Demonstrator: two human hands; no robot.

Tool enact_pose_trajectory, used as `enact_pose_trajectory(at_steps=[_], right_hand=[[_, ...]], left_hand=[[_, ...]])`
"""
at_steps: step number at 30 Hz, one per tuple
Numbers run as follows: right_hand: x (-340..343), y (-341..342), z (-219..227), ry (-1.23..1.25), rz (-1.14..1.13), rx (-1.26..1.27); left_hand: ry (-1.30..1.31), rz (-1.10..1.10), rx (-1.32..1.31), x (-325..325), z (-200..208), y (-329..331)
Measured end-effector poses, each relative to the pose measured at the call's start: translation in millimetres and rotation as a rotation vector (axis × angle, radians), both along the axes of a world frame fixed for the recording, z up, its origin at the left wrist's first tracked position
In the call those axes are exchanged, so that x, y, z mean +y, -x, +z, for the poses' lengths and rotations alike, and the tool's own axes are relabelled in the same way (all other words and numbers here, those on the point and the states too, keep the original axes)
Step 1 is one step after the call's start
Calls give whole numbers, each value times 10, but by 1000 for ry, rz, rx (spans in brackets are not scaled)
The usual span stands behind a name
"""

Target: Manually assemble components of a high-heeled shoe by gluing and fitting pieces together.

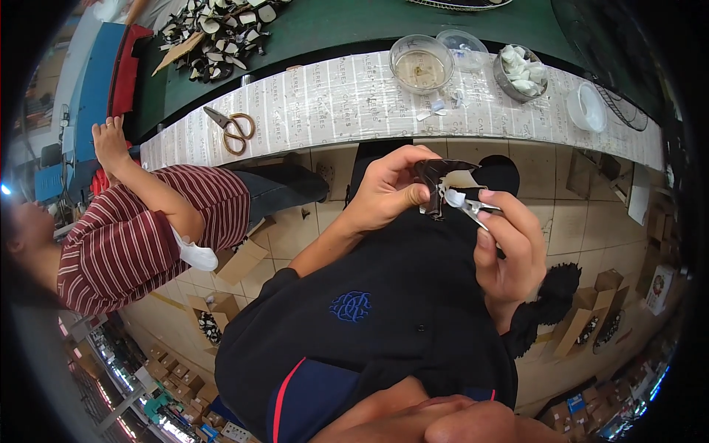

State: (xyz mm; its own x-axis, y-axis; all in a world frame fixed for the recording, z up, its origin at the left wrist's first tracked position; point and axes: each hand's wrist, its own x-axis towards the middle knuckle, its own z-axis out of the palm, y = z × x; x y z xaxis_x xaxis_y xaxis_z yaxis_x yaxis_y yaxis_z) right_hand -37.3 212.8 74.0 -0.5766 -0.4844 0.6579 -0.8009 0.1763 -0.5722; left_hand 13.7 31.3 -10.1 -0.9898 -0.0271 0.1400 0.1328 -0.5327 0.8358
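Observation:
My left hand (388, 188) pinches a small dark leather piece (437, 177) with a pale inner side, held up in front of my black shirt. My right hand (509, 247) grips metal tweezers (473, 209) whose tip holds a small white bit (455, 197) against the leather piece. Both hands are below the near edge of the paper-covered workbench (332, 103).
On the bench lie orange-handled scissors (235, 130), a clear bowl of liquid (421, 65), a metal bowl of white bits (520, 71), a white tape roll (587, 107) and a pile of dark cut pieces (218, 33). A person in a striped shirt (140, 236) sits at my left.

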Motion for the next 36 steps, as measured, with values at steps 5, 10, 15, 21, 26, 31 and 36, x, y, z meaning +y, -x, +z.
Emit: enact_pose_trajectory(at_steps=[5,10,15,21,26,31,36], right_hand=[[-36,17,-40,-64,11,90],[-10,-46,-19,30,66,-30],[99,-84,-13,211,93,-306],[241,-69,-183,650,-39,-710],[462,-13,-324,873,121,-1061],[551,-28,-501,1062,113,-1309],[506,-43,-515,1099,139,-1389]], left_hand=[[-20,-6,-11,17,49,16],[-59,29,-21,34,-33,2],[-121,-11,-52,59,1,7],[-410,-156,63,63,4,18],[-606,-252,219,100,50,45],[-780,-316,284,142,102,28],[-835,-358,313,130,70,3]])
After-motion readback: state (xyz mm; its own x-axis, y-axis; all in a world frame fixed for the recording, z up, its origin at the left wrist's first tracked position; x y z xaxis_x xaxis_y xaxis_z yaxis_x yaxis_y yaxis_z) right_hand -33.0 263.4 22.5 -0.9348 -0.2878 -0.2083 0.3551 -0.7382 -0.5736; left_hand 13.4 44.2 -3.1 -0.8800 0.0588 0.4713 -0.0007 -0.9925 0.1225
